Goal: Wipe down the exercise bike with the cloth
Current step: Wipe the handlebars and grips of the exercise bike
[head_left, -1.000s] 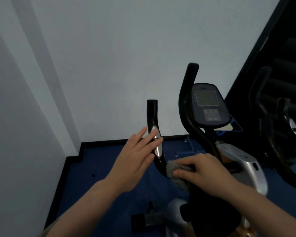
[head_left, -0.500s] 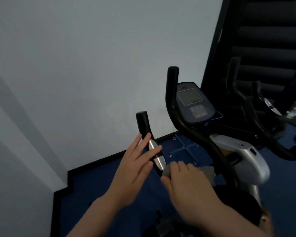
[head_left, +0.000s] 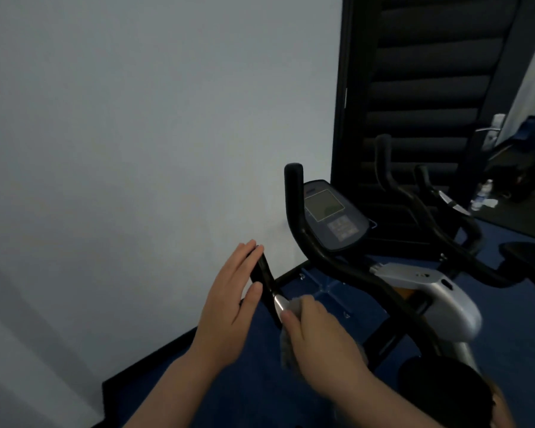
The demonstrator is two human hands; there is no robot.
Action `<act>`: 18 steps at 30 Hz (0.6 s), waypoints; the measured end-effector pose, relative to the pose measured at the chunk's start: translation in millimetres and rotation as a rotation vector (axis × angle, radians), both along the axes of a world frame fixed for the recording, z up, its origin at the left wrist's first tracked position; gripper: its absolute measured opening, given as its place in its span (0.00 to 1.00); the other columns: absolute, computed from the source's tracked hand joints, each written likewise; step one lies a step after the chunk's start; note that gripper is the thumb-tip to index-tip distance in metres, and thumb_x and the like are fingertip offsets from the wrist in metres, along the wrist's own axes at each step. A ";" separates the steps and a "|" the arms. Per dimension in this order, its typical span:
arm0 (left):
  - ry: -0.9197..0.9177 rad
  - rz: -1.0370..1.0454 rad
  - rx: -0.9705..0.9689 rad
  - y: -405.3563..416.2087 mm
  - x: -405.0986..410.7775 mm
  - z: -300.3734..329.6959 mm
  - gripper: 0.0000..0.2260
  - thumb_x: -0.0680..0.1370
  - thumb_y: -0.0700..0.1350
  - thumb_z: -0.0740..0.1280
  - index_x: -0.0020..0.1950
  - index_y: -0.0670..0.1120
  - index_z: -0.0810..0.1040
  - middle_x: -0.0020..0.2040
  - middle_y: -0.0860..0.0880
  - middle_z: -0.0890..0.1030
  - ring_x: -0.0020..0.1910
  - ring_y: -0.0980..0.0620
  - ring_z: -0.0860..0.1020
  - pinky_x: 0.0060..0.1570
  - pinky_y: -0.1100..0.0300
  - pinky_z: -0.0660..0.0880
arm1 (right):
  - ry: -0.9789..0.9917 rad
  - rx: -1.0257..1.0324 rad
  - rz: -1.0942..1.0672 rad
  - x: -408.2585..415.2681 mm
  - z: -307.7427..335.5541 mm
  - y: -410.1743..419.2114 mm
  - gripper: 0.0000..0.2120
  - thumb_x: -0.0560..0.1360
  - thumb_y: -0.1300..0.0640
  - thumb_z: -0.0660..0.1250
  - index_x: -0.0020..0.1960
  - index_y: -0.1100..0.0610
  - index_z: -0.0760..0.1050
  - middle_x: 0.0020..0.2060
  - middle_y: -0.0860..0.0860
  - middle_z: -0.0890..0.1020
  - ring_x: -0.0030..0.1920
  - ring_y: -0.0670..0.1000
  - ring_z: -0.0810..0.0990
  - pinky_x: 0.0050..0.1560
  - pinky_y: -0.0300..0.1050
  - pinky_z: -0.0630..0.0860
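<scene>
The exercise bike point(head_left: 430, 291) has a silver body, black curved handlebars and a grey console point(head_left: 331, 217). My left hand point(head_left: 229, 304) lies flat with straight fingers against the upper part of the left handlebar grip point(head_left: 264, 274). My right hand point(head_left: 318, 338) grips a grey cloth point(head_left: 286, 350) wrapped round the same handlebar just below its silver sensor strip point(head_left: 279, 301). The cloth is mostly hidden under my fingers. The right handlebar point(head_left: 294, 193) rises beside the console.
A pale wall point(head_left: 136, 149) stands close on the left, and the floor point(head_left: 507, 350) is blue with a black skirting. A second bike point(head_left: 445, 230) stands at the right before a dark slatted panel. A water bottle point(head_left: 481, 194) sits far right.
The view has swung up and left. My right hand with the cloth has slid up the left handlebar toward the silver strip. My left hand has moved up along the grip.
</scene>
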State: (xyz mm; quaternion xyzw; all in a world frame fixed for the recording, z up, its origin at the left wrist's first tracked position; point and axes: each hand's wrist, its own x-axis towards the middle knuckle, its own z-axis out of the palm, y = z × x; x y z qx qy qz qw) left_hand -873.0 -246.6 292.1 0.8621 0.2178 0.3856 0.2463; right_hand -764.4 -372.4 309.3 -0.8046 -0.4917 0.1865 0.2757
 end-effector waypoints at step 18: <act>-0.148 -0.125 -0.216 2.8 -5.9 0.8 0.20 0.82 0.46 0.56 0.75 0.51 0.63 0.74 0.61 0.66 0.74 0.60 0.62 0.71 0.68 0.58 | 0.472 0.337 0.098 24.7 -1.6 42.1 0.10 0.78 0.51 0.66 0.58 0.49 0.77 0.47 0.45 0.83 0.49 0.41 0.81 0.47 0.32 0.76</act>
